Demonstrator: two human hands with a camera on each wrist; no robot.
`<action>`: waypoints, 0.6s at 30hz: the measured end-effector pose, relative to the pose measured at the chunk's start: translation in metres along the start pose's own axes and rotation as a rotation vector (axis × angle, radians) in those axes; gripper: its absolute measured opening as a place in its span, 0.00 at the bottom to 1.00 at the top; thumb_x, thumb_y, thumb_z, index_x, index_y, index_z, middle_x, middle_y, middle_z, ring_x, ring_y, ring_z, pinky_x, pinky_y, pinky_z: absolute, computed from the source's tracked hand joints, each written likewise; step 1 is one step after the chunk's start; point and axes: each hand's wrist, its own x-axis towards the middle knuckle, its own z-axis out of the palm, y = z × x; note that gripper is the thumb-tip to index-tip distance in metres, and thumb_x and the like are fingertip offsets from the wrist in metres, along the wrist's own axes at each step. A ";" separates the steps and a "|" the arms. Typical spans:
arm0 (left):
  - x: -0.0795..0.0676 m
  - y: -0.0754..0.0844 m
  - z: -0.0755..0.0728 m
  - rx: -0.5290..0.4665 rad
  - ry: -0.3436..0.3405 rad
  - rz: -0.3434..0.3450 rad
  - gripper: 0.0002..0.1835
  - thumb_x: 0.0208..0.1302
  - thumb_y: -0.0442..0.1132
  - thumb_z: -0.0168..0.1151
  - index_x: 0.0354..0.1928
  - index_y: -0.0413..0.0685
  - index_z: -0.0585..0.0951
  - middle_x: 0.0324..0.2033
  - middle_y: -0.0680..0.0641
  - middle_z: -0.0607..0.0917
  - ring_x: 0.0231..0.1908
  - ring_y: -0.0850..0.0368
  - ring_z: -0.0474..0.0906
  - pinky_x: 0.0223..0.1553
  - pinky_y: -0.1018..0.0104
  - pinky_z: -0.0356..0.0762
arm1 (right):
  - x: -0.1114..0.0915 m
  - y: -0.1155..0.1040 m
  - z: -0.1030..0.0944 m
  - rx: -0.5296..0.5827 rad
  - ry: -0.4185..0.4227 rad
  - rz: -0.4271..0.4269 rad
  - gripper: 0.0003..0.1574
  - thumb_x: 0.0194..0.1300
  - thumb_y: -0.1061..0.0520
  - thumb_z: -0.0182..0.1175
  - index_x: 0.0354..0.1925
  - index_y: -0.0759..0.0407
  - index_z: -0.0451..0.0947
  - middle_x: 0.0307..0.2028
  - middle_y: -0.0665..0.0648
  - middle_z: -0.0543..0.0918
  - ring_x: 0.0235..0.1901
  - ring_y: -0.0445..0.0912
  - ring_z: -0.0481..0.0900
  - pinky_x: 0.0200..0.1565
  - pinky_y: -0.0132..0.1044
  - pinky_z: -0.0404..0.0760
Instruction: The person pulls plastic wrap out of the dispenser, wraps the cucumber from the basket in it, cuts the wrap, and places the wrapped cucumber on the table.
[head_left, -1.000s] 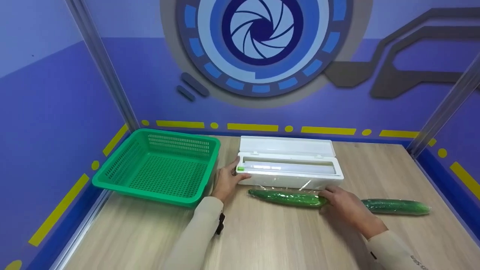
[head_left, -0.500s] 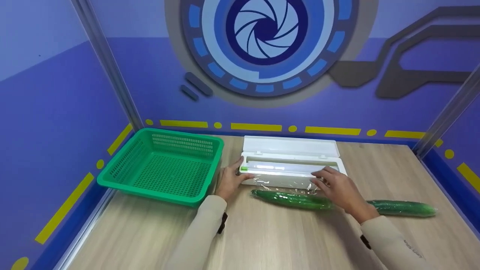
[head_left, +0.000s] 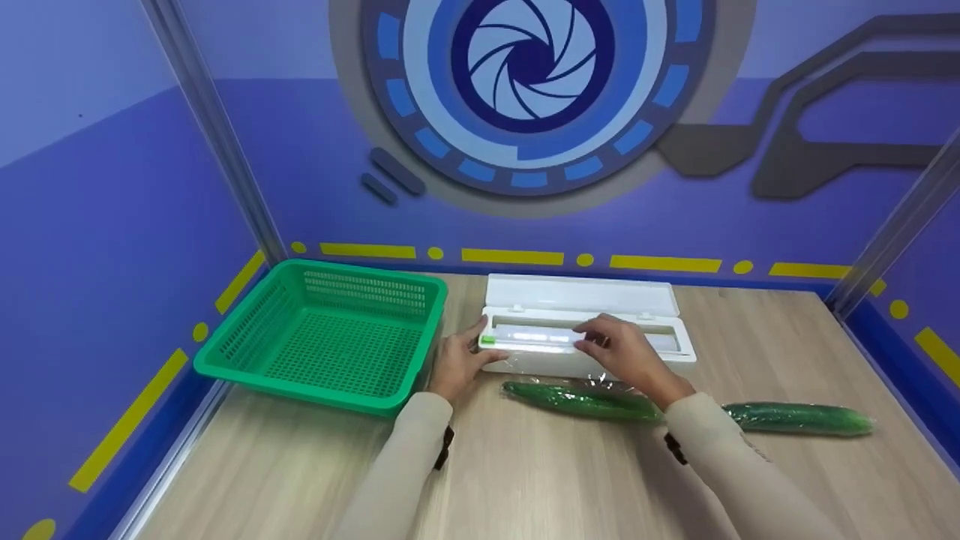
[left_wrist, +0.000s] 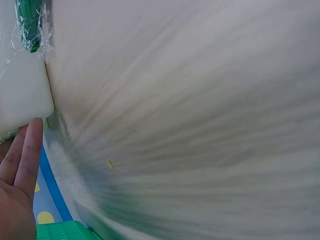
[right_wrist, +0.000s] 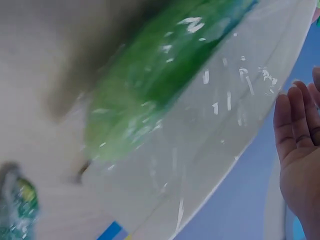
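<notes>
A white cling film dispenser (head_left: pixel 585 364) stands with its lid (head_left: pixel 581 294) tipped back and a film roll (head_left: pixel 525 335) inside. My left hand (head_left: pixel 457 365) holds its left end, thumb on the front and fingers at the side, beside a small green slider (head_left: pixel 488 340). Over the middle of the roll, my right hand (head_left: pixel 622 352) hovers with fingers loosely bent and nothing between them. Clear film (right_wrist: pixel 235 95) runs down the dispenser's front onto a cucumber (head_left: pixel 585 401) lying before it. The right forearm partly covers that cucumber's right end.
A green plastic basket (head_left: pixel 341 352) stands on the left of the wooden table (head_left: pixel 525 480). A second cucumber (head_left: pixel 802 418), wrapped in film, lies at the right. Blue panels (head_left: pixel 300 165) close in the back and sides.
My right hand has left the front cucumber, come up to the dispenser's right part, then moved left to its middle. My left hand keeps its hold on the dispenser's left end.
</notes>
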 end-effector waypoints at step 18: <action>0.001 0.000 0.001 0.071 0.006 0.006 0.43 0.58 0.46 0.81 0.73 0.41 0.75 0.69 0.39 0.76 0.70 0.44 0.72 0.67 0.50 0.72 | 0.042 -0.014 0.032 0.217 -0.079 0.131 0.12 0.70 0.61 0.72 0.50 0.65 0.88 0.39 0.54 0.88 0.40 0.49 0.84 0.41 0.37 0.83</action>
